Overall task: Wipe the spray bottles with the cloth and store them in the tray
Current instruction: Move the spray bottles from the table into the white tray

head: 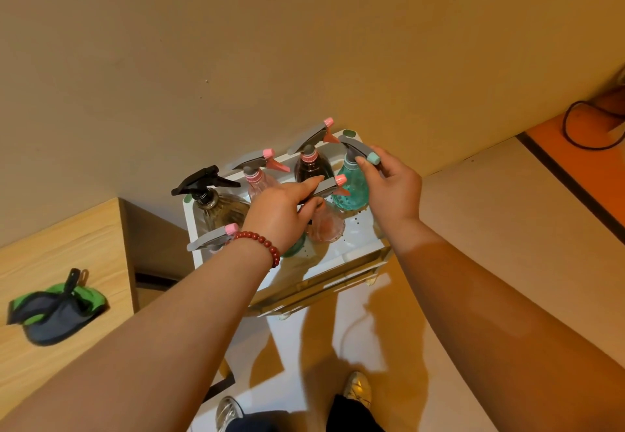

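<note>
— What is the left hand [284, 210] covering?
— It is hiding the neck of the pink bottle [327, 226], and its wrist is blocking most of the front teal bottle [295, 249].
— And the right hand [394, 191]?
— Its fingers [384, 165] are covering the trigger of the back teal bottle [351, 190]. The bottom edge is cutting off both shoes [359, 389].
</note>
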Available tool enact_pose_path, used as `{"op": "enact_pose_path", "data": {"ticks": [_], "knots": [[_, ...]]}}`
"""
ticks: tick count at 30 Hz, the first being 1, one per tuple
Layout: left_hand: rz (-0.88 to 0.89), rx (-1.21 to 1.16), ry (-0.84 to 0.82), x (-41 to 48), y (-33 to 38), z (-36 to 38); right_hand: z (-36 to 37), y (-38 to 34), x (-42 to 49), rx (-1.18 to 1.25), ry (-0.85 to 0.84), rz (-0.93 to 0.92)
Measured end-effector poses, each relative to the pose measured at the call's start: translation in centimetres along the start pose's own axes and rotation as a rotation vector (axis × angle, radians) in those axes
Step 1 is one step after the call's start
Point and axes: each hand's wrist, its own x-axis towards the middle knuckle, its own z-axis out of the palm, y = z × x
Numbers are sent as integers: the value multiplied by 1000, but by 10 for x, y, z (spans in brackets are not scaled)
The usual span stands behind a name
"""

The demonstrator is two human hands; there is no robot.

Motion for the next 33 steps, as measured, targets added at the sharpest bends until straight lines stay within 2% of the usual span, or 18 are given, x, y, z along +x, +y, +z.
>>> {"op": "enact_pose_path", "data": {"ticks": [12,33], "knots": [[-11,48,-53,1,0,-4,7,2,-12,-59,25,-24],[-106,-19,-80,4,4,1,-2,-1,-9,-48,-6,-35]]}}
